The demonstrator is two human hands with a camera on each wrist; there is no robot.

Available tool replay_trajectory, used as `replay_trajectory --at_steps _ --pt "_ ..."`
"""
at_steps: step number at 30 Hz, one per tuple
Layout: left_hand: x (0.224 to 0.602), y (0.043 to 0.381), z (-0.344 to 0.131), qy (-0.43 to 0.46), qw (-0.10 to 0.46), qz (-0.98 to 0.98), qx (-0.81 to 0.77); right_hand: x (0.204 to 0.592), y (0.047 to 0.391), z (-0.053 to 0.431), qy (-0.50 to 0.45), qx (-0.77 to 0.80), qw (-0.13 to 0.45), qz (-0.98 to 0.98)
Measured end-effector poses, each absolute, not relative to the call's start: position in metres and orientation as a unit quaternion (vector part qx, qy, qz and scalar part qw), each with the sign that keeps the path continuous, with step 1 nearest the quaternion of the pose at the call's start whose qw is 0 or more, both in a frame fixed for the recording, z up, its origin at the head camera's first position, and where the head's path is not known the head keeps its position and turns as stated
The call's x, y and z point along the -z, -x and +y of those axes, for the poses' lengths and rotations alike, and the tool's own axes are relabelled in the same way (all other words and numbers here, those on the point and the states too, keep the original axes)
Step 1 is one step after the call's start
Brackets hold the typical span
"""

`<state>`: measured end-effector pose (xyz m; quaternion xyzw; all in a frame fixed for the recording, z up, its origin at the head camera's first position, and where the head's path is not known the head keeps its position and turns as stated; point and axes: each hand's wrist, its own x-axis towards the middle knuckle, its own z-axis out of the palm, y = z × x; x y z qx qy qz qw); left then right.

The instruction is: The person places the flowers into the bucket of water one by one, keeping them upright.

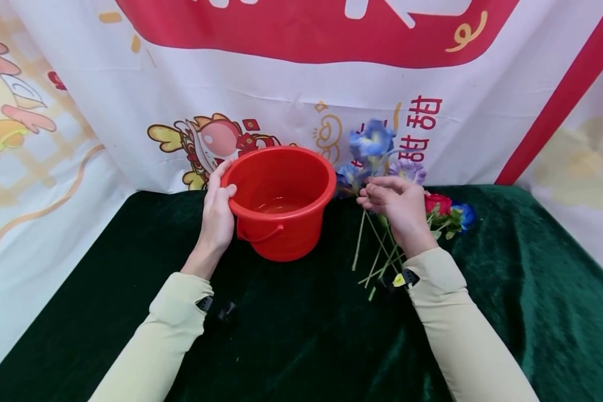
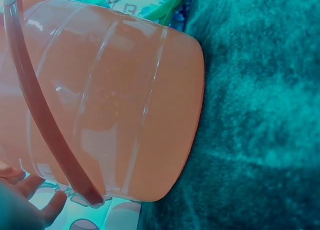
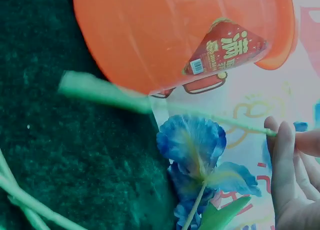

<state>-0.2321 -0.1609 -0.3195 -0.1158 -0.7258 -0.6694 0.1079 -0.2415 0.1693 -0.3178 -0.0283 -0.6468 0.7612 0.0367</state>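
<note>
A red plastic bucket (image 1: 286, 237) stands upright on the dark green cloth, its inside showing no flowers. My left hand (image 1: 218, 215) holds the bucket's left side, thumb at the rim and fingers along the outer wall. To the bucket's right, my right hand (image 1: 399, 209) pinches the thin green stem (image 3: 210, 116) of an artificial flower between thumb and fingers. A light blue bloom (image 1: 372, 139) rises just above that hand. Beneath it lie more flowers: a blue iris (image 3: 192, 142), a purple bloom (image 1: 408, 170), a red rose (image 1: 438, 203) and several crossing stems (image 1: 382, 259).
The green velvet cloth (image 1: 291, 335) covers the table. Right behind the bucket hangs a white and red printed backdrop (image 1: 261, 72). A blue flower (image 1: 464, 216) lies beside the rose at the right. The bucket's handle (image 2: 47, 120) hangs down its near side.
</note>
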Motion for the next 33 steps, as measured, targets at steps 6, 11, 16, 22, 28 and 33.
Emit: replay_trajectory --at_steps 6,11,16,22,28,33 --pt "0.317 0.235 -0.159 0.122 0.109 -0.728 0.666 0.309 0.241 0.171 0.051 -0.785 0.051 -0.615" --pt "0.319 0.237 -0.157 0.127 0.107 -0.725 0.669 0.301 0.238 0.176 0.089 -0.803 0.052 -0.586" --pt "0.321 0.236 -0.155 0.127 0.110 -0.721 0.672 0.297 0.235 0.180 0.095 -0.830 0.052 -0.548" --pt "0.322 0.231 -0.161 0.121 0.112 -0.728 0.665 0.298 0.237 0.176 0.097 -0.870 0.053 -0.481" --pt "0.321 0.230 -0.163 0.125 0.108 -0.729 0.664 0.299 0.238 0.174 0.109 -0.877 0.060 -0.464" --pt "0.319 0.232 -0.164 0.125 0.105 -0.735 0.658 0.298 0.238 0.174 0.109 -0.884 0.069 -0.450"
